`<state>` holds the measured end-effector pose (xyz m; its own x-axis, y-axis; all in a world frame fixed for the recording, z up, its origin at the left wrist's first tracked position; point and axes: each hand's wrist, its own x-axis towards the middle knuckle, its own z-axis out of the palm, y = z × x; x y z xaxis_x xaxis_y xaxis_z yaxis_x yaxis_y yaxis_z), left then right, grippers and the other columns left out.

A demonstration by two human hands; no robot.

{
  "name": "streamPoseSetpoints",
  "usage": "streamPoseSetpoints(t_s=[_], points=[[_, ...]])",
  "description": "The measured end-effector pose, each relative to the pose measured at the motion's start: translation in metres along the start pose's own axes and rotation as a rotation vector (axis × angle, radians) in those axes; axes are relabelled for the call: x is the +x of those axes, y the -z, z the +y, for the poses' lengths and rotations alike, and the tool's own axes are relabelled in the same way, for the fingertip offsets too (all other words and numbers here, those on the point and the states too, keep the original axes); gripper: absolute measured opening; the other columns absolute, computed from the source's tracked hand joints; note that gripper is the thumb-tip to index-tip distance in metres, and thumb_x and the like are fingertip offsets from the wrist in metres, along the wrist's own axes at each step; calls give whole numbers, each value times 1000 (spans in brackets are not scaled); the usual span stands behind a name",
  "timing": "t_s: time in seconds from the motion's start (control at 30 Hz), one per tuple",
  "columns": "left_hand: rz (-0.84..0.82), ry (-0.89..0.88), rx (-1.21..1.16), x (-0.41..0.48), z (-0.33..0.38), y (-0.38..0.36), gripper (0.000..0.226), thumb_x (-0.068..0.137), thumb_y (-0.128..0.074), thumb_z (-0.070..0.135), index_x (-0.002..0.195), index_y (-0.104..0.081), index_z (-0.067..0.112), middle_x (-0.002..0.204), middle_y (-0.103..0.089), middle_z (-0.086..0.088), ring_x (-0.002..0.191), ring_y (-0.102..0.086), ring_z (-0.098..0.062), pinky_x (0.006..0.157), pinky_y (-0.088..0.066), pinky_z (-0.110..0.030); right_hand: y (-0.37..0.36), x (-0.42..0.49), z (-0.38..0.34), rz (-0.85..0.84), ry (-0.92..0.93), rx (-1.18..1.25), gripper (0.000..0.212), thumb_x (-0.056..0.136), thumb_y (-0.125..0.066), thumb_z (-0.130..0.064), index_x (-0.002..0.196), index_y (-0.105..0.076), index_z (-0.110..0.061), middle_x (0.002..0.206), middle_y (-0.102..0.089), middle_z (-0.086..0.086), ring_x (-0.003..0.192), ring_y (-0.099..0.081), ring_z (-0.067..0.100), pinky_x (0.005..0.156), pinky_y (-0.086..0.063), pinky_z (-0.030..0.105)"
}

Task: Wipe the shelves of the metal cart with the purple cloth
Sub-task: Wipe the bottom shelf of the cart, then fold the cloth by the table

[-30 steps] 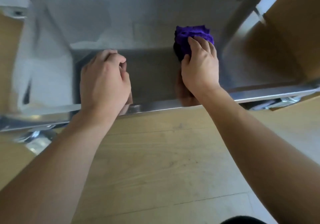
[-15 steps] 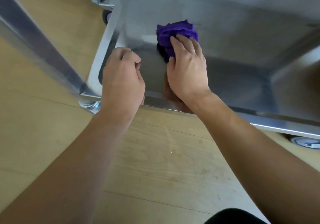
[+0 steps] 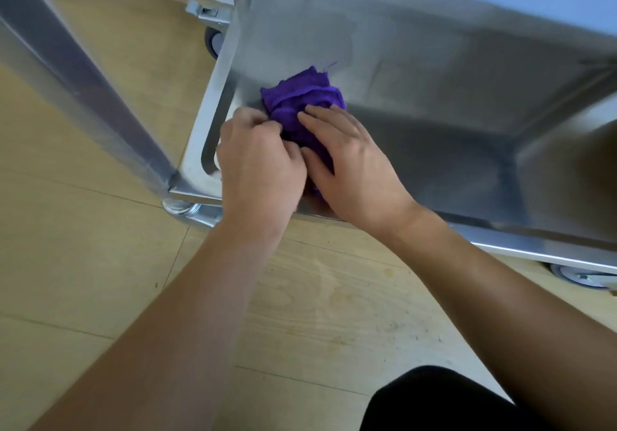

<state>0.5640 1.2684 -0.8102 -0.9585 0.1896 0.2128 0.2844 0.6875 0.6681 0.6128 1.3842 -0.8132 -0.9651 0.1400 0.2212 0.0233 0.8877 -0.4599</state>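
Observation:
A bunched purple cloth (image 3: 302,100) lies on the low steel shelf (image 3: 450,136) of the metal cart, near the shelf's left end. My right hand (image 3: 350,163) lies flat on the cloth with straight fingers, pressing it onto the shelf. My left hand (image 3: 260,166) sits close beside it on the left, fingers curled, its fingertips at the cloth's left edge. Whether they pinch the cloth cannot be made out. The cloth's near part is hidden under both hands.
The cart's upright post (image 3: 83,76) slants across the left. A caster (image 3: 213,40) shows at the far corner and another caster (image 3: 581,277) at the right under the front rim (image 3: 534,250). Light wooden floor (image 3: 334,313) lies below. A dark knee (image 3: 444,400) sits at the bottom.
My right hand has slid the cloth leftward along the shelf toward its left end. My left hand left the front rim and closed in against the cloth. The view swung left.

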Motion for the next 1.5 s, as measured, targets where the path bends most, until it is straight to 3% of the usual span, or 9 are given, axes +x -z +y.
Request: streamPoseSetpoints(t_s=[0.1,0.23,0.37,0.6,0.9,1.1,1.2,1.27,1.5], points=[[-43,59,-15,-5,12,-1,30,82,-40,18,74,-65,1,98,-57,-14,91,-55,-34,80,-49,-49,15,3,0,83,-75,164,32,94,-54,-11,123,-66,-7,128,-63,9,120,-57,21,107,-37,18],[-123,90,-21,-2,21,3,32,96,-47,26,88,-66,1,100,-52,-13,88,-57,-31,85,-47,-41,23,6,2,49,-264,17,26,94,-54,-22,112,-64,-6,107,-64,10,101,-58,26,98,-45,40],[-181,128,-19,3,24,2,30,97,-49,31,95,-63,5,96,-48,-8,78,-58,-27,73,-49,-35,23,8,-2,-34,-316,-81,25,96,-50,-33,80,-51,-15,82,-58,10,75,-52,26,87,-48,45],[-254,189,-211,5,40,9,19,96,-52,25,105,-53,8,93,-58,-2,82,-56,-21,69,-41,-29,38,3,-11,-79,-386,104,33,94,-57,-25,120,-52,-7,113,-62,8,102,-59,23,93,-47,36],[-357,340,-337,-25,45,44,22,87,-64,17,101,-49,8,90,-59,0,80,-58,-15,70,-42,-24,58,-26,-42,-76,-501,267,28,84,-65,-19,103,-46,-14,105,-59,3,90,-55,17,64,-36,14],[-409,483,-387,-68,72,122,34,78,-74,10,92,-43,16,95,-57,-3,82,-57,-14,72,-45,-20,96,-77,-106,-80,-664,408,31,83,-70,-18,103,-47,-12,101,-61,3,90,-58,19,70,-46,20],[-437,566,-431,-96,101,174,42,73,-77,7,86,-41,24,97,-55,1,93,-61,-22,85,-52,-37,139,-107,-144,-110,-739,452,36,84,-72,-20,112,-52,-9,98,-61,-1,87,-59,14,63,-43,6],[-447,595,-452,-113,128,217,48,71,-78,8,85,-38,29,101,-59,-3,95,-64,-26,86,-53,-47,179,-125,-175,-111,-761,473,38,84,-72,-19,116,-55,-9,97,-62,-3,89,-60,13,68,-45,11],[-590,429,-381,-140,267,388,40,82,-70,18,110,-41,26,108,-60,3,94,-64,-14,84,-55,-39,364,-163,-299,-30,-845,587,21,88,-67,-17,109,-62,-17,95,-67,-7,87,-62,8,71,-50,16]])
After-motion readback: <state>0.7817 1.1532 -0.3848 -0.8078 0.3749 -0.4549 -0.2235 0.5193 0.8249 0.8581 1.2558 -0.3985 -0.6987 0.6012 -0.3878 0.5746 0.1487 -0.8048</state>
